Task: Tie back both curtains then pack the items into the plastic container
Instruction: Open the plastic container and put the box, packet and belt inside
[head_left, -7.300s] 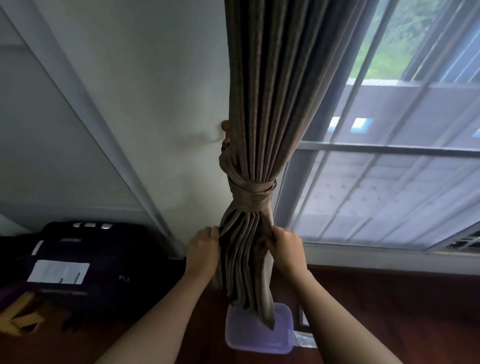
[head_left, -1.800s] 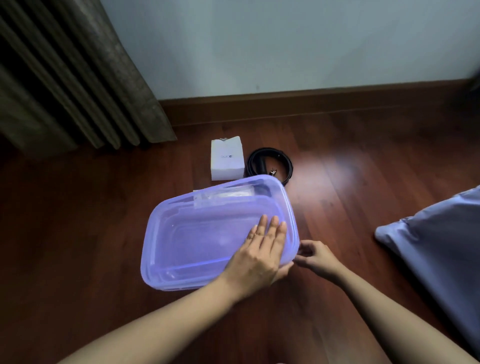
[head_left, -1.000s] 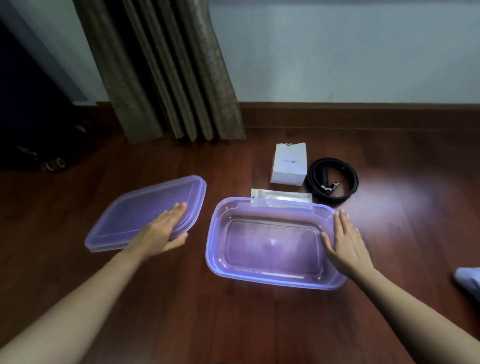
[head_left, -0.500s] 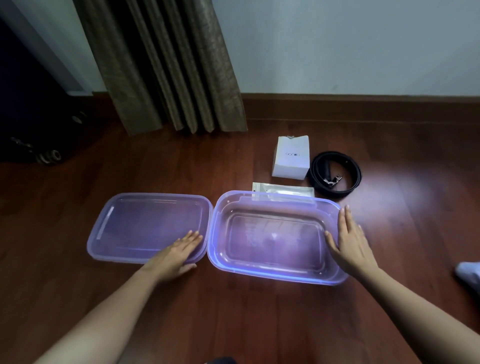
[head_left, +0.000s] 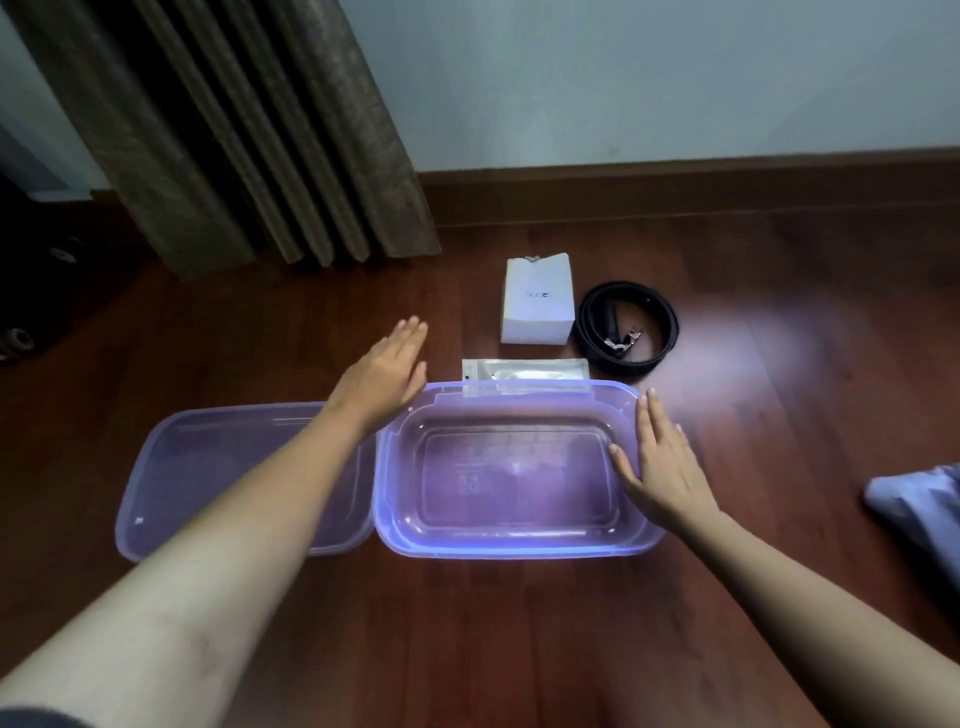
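An open, empty purple plastic container (head_left: 519, 545) stands on the wooden floor, its lid (head_left: 171, 483) lying flat to its left. My right hand (head_left: 657, 467) rests flat on the container's right rim. My left hand (head_left: 382, 371) hovers with straight fingers above the container's far left corner, holding nothing. Beyond the container lie a silver foil pouch (head_left: 524, 371), a white box (head_left: 537, 301) and a coiled black belt (head_left: 626, 327). The brown curtain (head_left: 249, 130) hangs at the back left.
A wooden skirting board (head_left: 675, 182) runs along the pale wall behind the items. A light blue cloth (head_left: 924, 504) lies at the right edge. Dark objects (head_left: 26, 291) sit in shadow at the far left.
My left hand left the lid, which now lies flat on the floor, and moved forward and right over the container's far left corner. My right hand stayed on the right rim.
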